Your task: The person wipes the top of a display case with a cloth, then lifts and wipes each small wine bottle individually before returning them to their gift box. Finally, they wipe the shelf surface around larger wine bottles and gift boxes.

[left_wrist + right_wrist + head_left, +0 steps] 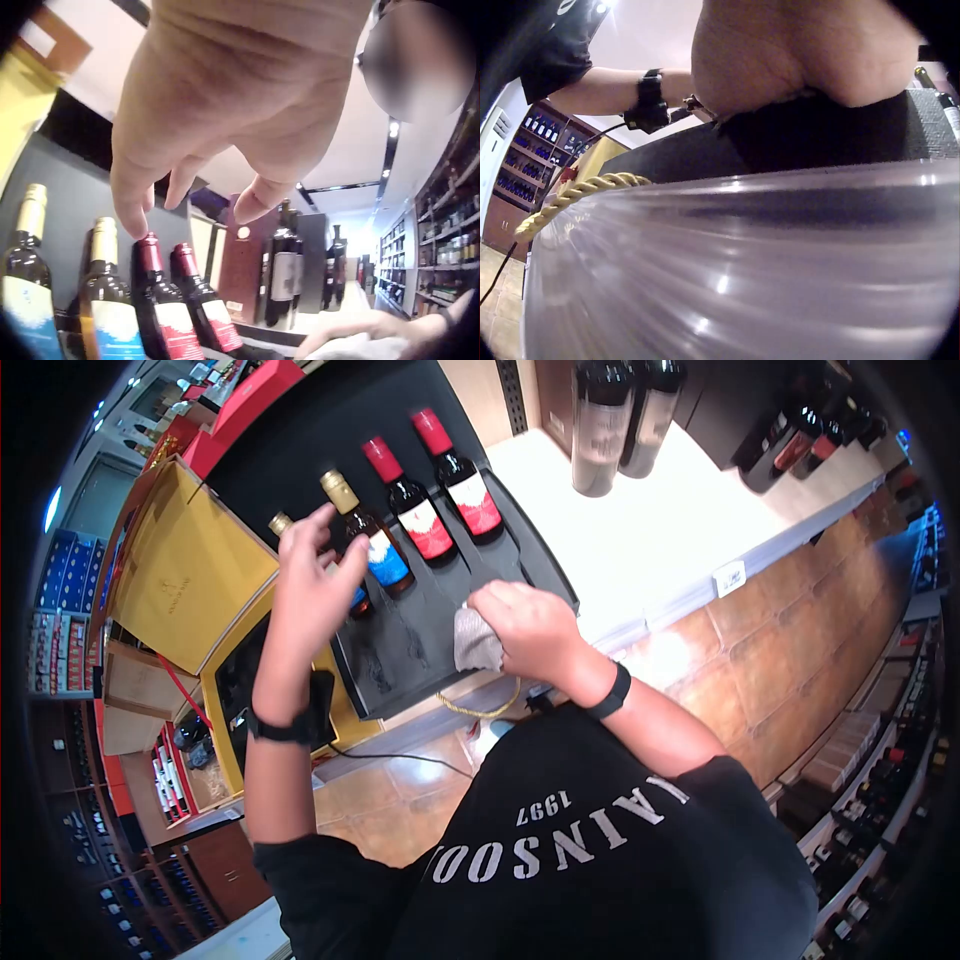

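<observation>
Wiping the black tray (400, 650) seems in hand: a cloth (476, 642) is clutched by the right hand (530, 628). The left hand (312, 575), fingers released, is held beside a gold-capped bottle (385, 565), where a firm grasp is probably needed next.

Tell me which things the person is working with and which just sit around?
In use: left hand, reaching over the gold-capped bottles; right hand, gripping a cloth on the black tray.
Lying about: red-capped bottles, yellow box, dark bottles behind.

White counter (680, 530): black tray (400, 650) lies at left end, front edge overhanging. Two dark bottles (620, 420) upright at back. Paper label (730, 577) on front lip.
</observation>
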Action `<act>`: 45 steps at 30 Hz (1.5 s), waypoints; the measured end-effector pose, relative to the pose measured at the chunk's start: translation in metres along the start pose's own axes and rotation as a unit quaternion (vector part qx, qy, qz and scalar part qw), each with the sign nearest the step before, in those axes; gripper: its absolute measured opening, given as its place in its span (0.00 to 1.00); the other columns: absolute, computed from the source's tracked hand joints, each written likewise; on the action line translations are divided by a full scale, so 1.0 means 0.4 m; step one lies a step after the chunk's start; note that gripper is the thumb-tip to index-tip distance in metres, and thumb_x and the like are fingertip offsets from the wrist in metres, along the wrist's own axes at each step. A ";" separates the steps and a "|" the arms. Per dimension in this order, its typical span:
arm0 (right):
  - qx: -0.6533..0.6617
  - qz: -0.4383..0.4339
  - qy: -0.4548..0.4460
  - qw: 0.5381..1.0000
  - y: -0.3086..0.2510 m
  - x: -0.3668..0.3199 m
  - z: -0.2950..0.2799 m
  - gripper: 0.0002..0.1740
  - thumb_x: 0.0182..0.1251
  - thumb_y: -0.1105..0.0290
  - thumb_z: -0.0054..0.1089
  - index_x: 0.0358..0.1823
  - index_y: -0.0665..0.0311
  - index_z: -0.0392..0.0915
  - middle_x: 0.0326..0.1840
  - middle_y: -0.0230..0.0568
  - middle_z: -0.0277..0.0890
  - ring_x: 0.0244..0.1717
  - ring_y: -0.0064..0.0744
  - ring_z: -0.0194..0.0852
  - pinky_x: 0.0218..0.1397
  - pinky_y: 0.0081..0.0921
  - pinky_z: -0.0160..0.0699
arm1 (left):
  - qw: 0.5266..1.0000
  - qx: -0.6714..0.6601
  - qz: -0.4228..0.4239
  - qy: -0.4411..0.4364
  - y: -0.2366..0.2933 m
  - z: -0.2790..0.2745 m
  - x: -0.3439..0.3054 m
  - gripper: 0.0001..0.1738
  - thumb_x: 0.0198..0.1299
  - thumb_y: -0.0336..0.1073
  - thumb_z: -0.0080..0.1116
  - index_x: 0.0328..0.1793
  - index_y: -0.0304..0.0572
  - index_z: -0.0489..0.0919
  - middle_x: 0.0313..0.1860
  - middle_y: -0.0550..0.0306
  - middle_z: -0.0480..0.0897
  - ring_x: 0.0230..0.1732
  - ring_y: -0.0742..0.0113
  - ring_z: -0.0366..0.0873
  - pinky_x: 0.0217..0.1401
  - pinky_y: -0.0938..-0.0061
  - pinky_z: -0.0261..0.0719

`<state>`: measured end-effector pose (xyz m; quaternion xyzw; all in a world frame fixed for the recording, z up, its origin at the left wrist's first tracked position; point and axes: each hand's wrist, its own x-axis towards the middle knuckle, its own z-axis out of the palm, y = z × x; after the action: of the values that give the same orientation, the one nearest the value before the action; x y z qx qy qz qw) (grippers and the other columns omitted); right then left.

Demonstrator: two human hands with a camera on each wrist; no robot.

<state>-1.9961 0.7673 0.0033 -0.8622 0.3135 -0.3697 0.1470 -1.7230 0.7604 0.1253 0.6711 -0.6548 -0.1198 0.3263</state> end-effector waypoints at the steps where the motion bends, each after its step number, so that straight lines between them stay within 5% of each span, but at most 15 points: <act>1: 0.003 -0.001 0.004 1.000 0.001 0.000 0.002 0.23 0.48 0.77 0.69 0.50 0.60 0.82 0.42 0.40 0.82 0.45 0.47 0.86 0.46 0.37 0.86 | 0.999 0.010 0.038 -0.007 0.048 -0.012 -0.040 0.32 0.74 0.38 0.72 0.81 0.38 0.75 0.69 0.47 0.76 0.74 0.53 0.77 0.74 0.62 0.80; 3: 0.000 0.011 -0.027 1.000 -0.005 0.000 -0.003 0.30 0.41 0.78 0.73 0.51 0.58 0.77 0.43 0.39 0.78 0.45 0.49 0.84 0.43 0.43 0.86 | 0.997 0.029 0.069 -0.027 0.173 -0.041 -0.123 0.29 0.72 0.34 0.70 0.77 0.37 0.77 0.70 0.47 0.75 0.72 0.56 0.77 0.73 0.63 0.77; 6: -0.001 0.010 -0.042 0.999 -0.013 0.004 -0.014 0.33 0.41 0.78 0.73 0.56 0.58 0.78 0.48 0.40 0.81 0.50 0.49 0.85 0.48 0.43 0.87 | 0.996 0.034 0.083 -0.007 0.212 -0.012 -0.216 0.28 0.68 0.31 0.71 0.73 0.34 0.80 0.68 0.41 0.77 0.71 0.46 0.78 0.74 0.61 0.77; 13: -0.003 0.024 -0.072 0.997 -0.036 0.018 -0.031 0.29 0.50 0.76 0.71 0.59 0.57 0.80 0.52 0.40 0.83 0.55 0.50 0.86 0.54 0.41 0.86 | 0.997 0.019 0.017 0.071 0.082 0.183 -0.306 0.19 0.67 0.33 0.71 0.62 0.34 0.85 0.62 0.40 0.82 0.64 0.37 0.81 0.69 0.54 0.80; 20: -0.019 0.034 -0.076 0.996 -0.067 0.033 -0.033 0.25 0.55 0.70 0.74 0.57 0.58 0.83 0.53 0.42 0.86 0.56 0.51 0.87 0.56 0.41 0.86 | 0.986 0.109 0.111 0.061 0.005 0.216 -0.334 0.19 0.71 0.41 0.66 0.61 0.37 0.87 0.66 0.40 0.84 0.73 0.41 0.79 0.81 0.48 0.73; 28: -0.050 0.027 -0.051 0.997 -0.076 0.041 -0.016 0.21 0.59 0.62 0.76 0.52 0.60 0.86 0.49 0.43 0.88 0.51 0.51 0.89 0.53 0.39 0.88 | 0.989 0.078 0.114 0.058 -0.016 0.243 -0.342 0.22 0.71 0.42 0.65 0.64 0.34 0.86 0.68 0.37 0.83 0.72 0.41 0.80 0.80 0.48 0.74; 39: -0.069 0.046 -0.037 0.996 -0.082 0.042 0.003 0.20 0.57 0.66 0.77 0.49 0.65 0.85 0.45 0.47 0.88 0.46 0.52 0.90 0.48 0.37 0.88 | 0.991 0.044 0.118 0.038 -0.024 0.231 -0.337 0.22 0.71 0.41 0.65 0.63 0.33 0.84 0.68 0.35 0.82 0.70 0.39 0.79 0.81 0.46 0.72; 45: -0.075 0.055 -0.014 0.996 -0.080 0.036 0.008 0.19 0.59 0.61 0.76 0.49 0.59 0.85 0.44 0.40 0.87 0.46 0.50 0.88 0.47 0.38 0.86 | 0.991 0.028 0.124 0.032 -0.025 0.220 -0.328 0.21 0.70 0.40 0.65 0.63 0.32 0.84 0.67 0.35 0.82 0.69 0.36 0.79 0.80 0.47 0.73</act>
<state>-1.9722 0.7822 0.0244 -0.8573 0.3853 -0.3245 0.1061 -1.7818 0.8607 0.0177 0.5968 -0.7258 -0.0383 0.3400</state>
